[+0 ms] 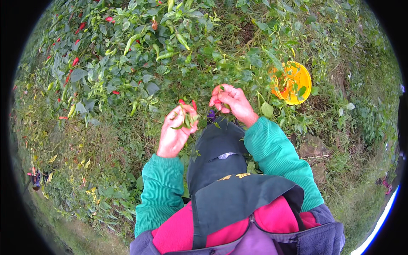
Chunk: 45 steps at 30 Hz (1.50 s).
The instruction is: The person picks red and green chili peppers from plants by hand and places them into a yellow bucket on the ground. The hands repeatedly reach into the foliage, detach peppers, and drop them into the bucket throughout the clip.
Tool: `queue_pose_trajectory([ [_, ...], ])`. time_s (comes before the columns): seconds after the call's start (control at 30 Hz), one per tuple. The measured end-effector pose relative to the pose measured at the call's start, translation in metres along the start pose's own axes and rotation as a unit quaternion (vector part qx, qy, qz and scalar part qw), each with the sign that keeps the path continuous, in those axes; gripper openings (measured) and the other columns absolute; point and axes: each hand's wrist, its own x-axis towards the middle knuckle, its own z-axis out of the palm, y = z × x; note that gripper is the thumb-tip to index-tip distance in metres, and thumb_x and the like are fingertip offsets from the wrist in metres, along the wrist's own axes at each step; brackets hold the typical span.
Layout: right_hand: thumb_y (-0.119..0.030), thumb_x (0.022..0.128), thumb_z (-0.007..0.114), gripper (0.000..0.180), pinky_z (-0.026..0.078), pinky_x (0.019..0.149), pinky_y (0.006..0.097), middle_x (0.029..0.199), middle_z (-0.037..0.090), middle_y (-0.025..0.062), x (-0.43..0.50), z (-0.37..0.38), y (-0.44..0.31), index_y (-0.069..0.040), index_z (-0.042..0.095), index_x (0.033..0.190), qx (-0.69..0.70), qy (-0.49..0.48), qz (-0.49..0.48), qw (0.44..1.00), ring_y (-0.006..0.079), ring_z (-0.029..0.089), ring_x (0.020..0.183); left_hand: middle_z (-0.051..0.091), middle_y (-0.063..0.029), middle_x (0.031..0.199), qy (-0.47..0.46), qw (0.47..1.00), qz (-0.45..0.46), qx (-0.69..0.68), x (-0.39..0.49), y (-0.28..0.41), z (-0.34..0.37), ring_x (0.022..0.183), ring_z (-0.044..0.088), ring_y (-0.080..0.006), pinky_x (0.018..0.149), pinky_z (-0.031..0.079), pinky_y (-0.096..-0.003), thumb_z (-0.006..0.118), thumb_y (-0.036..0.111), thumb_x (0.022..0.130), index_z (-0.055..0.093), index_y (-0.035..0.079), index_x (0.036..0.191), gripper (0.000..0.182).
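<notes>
Both my hands are raised in front of my body, apart from each other, among chili pepper plants. My left hand [177,129] holds a small sprig with green leaves [187,120]; red chili peppers [194,105] show at its fingertips. My right hand [232,101] is at the right with its fingers bent and thumb and forefinger close together around a bit of green; what exactly lies in it is hard to make out. To its right a yellow bucket [300,83] sits among the plants, with some red chilies and leaves inside.
Chili plants with green chilies [132,44] and red chilies [75,61] fill the upper left. Stems and leaves hang over the bucket's left side. Stones [311,146] and dry grass lie at the right. A small, unclear figure or bundle [37,179] shows at the far left edge.
</notes>
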Motion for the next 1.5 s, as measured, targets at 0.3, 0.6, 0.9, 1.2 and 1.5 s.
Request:
queue_pose_trajectory([
  [0.3, -0.023, 0.092, 0.053, 0.019, 0.038, 0.05, 0.0188, 0.081, 0.06, 0.0005, -0.029, 0.016, -0.025, -0.006, 0.058, 0.098, -0.048, -0.096, 0.06, 0.992, 0.0064, 0.054, 0.069, 0.058, -0.0052, 0.087, -0.026, 0.984, -0.03, 0.174, -0.012, -0.018, 0.015, 0.072, 0.053, -0.0078, 0.058, 0.04, -0.0214, 0.046, 0.009, 0.093, 0.047, 0.005, 0.112, 0.019],
  [0.6, -0.01, 0.079, 0.066, 0.011, 0.045, 0.058, 0.0305, 0.068, 0.063, 0.0075, -0.028, 0.025, -0.015, -0.002, 0.059, 0.081, -0.287, -0.109, -0.061, 0.95, 0.0142, 0.059, 0.063, 0.053, -0.002, 0.08, -0.011, 0.907, 0.039, 0.419, -0.011, -0.023, 0.028, 0.066, 0.049, -0.0076, 0.057, 0.039, -0.0214, 0.043, -0.004, 0.088, 0.026, 0.007, 0.137, 0.053],
  [0.9, -0.013, 0.077, 0.066, 0.011, 0.044, 0.054, 0.0369, 0.063, 0.059, 0.0112, -0.014, 0.019, -0.009, -0.004, 0.061, 0.079, -0.465, -0.059, -0.114, 0.876, 0.0281, 0.058, 0.058, 0.047, 0.0003, 0.066, -0.052, 0.956, -0.067, 0.281, -0.051, 0.036, 0.018, 0.058, 0.043, -0.0062, 0.051, 0.031, -0.0192, 0.04, 0.007, 0.092, 0.043, 0.004, 0.127, 0.036],
  [1.2, -0.011, 0.085, 0.061, 0.009, 0.039, 0.047, 0.0279, 0.06, 0.055, 0.0036, -0.005, 0.025, 0.01, -0.002, 0.062, 0.087, -0.285, -0.053, -0.03, 0.956, 0.0098, 0.047, 0.05, 0.061, -0.0159, 0.066, 0.219, 0.657, 0.179, 0.699, 0.02, 0.042, -0.002, 0.062, 0.061, -0.0247, 0.057, 0.045, -0.0351, 0.066, 0.022, 0.082, 0.061, 0.0, 0.08, 0.023],
  [1.5, -0.005, 0.089, 0.055, 0.011, 0.035, 0.045, 0.0209, 0.064, 0.058, 0.0032, -0.006, 0.046, -0.011, -0.001, 0.063, 0.095, -0.061, -0.106, -0.001, 0.992, 0.0052, 0.046, 0.052, 0.062, -0.0118, 0.061, 0.204, 0.69, 0.015, 0.695, 0.047, 0.014, -0.052, 0.056, 0.061, -0.0188, 0.054, 0.046, -0.0348, 0.071, 0.03, 0.076, 0.065, -0.001, 0.078, 0.031],
])
